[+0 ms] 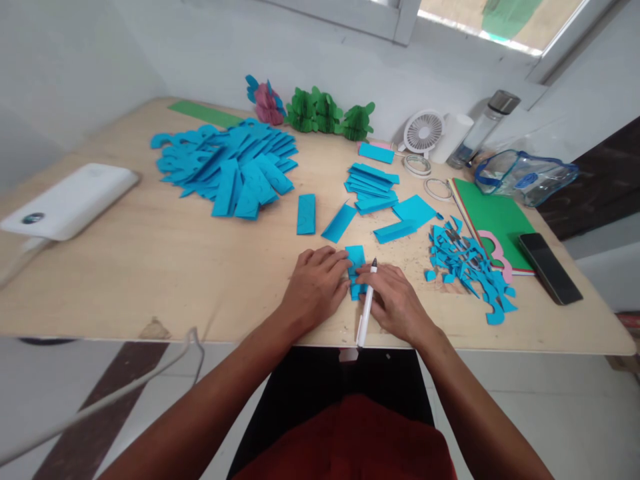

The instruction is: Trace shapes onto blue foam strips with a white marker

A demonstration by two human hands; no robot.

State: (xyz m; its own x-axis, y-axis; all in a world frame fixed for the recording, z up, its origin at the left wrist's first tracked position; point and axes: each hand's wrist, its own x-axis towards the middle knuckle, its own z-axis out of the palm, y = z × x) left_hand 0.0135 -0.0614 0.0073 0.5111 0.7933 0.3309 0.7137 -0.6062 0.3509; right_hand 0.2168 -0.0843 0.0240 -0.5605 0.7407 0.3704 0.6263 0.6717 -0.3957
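Close to the table's front edge lies a small blue paper piece [356, 256], with its lower part partly covered by fingers. From its left side, my left hand [318, 283] holds the paper against the tabletop, fingers bent and close together. My right hand [397, 300] grips a white pen [367, 313] with a dark tip that points away from me. Fingertips of that hand also touch the paper's right edge. Just beyond are a folded blue strip [339, 223] and an upright-lying blue rectangle [307, 215].
A large heap of blue cut-outs [225, 160] lies at the back left, and folded blue strips [373, 187] sit behind my hands. Blue scraps [463, 257], a phone [550, 268] and green paper [495, 207] are right. A white power bank [75, 200] lies left.
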